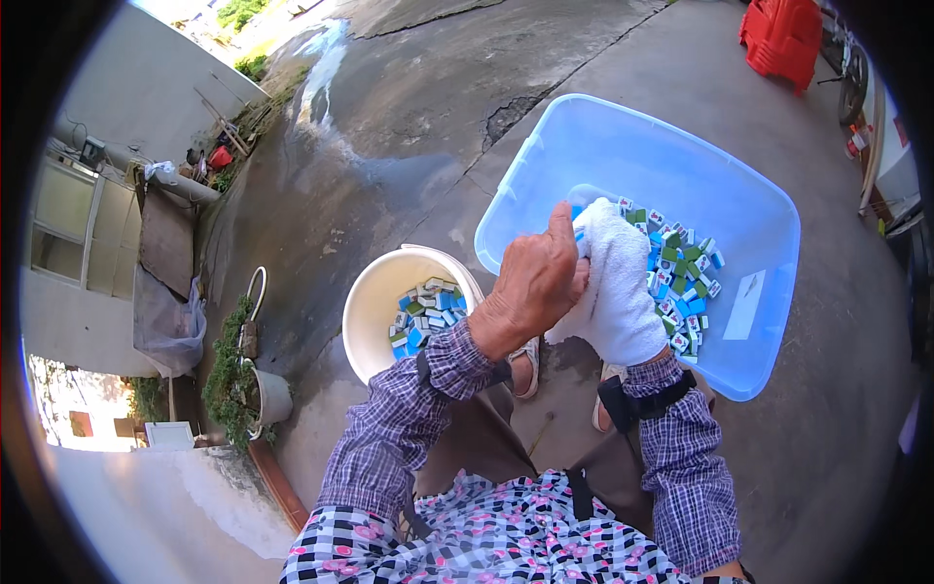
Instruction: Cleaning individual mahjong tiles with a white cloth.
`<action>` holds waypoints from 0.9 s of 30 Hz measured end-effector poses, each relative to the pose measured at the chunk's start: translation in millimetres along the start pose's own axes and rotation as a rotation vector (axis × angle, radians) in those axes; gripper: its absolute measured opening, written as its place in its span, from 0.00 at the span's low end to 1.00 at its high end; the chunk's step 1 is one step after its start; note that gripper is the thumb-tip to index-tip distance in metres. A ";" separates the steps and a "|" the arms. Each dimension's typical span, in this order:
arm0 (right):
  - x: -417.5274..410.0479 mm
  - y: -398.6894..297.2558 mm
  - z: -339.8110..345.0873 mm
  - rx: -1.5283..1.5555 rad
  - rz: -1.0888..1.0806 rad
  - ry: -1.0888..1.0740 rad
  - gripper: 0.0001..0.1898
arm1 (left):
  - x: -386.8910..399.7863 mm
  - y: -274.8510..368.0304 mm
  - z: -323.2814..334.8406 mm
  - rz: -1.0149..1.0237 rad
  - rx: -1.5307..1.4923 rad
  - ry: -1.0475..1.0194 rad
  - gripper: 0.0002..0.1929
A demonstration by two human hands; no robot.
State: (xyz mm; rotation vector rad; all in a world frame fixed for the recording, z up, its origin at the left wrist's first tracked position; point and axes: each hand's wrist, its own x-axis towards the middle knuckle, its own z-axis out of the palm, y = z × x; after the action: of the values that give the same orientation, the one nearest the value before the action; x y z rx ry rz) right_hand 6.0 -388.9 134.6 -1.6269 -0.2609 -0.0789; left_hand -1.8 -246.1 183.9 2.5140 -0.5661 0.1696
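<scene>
My left hand is curled against the near-left side of a white towel, its index finger raised. Bits of blue show between that finger and the cloth; whether they belong to a tile in my fingers is unclear. The towel wraps my right hand, hiding its fingers. Both hands are over the near-left part of a translucent blue plastic bin. Inside it lie many loose mahjong tiles with white, green and blue sides. More mahjong tiles lie in a cream plastic bucket left of my hands.
My feet in sandals stand between bucket and bin on concrete ground, wet at the upper left. A potted plant stands at left by a wall. Red plastic stools and a wheel are at upper right.
</scene>
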 end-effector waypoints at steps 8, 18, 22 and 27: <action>-2.8 -20.3 -22.9 -0.103 -0.070 0.134 0.19 | 13.3 -8.3 45.2 -0.291 -1.156 0.192 0.20; 21.3 1.0 -4.6 -0.801 -0.295 -0.026 0.28 | 20.6 -51.9 70.3 -0.305 -1.398 0.134 0.20; 14.4 -2.0 -5.9 -0.794 -0.158 0.000 0.32 | 18.5 -43.5 53.0 -0.090 -1.007 0.132 0.20; 2.1 -2.2 -11.8 -1.141 -0.382 0.032 0.27 | 13.9 -51.3 52.8 -0.209 -1.350 -0.082 0.22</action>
State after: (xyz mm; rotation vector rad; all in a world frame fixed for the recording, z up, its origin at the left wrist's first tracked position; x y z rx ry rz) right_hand 8.7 -400.2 138.1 -2.6763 -0.5601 -0.6377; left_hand 32.9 -240.8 117.7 1.2374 -0.2634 -0.3108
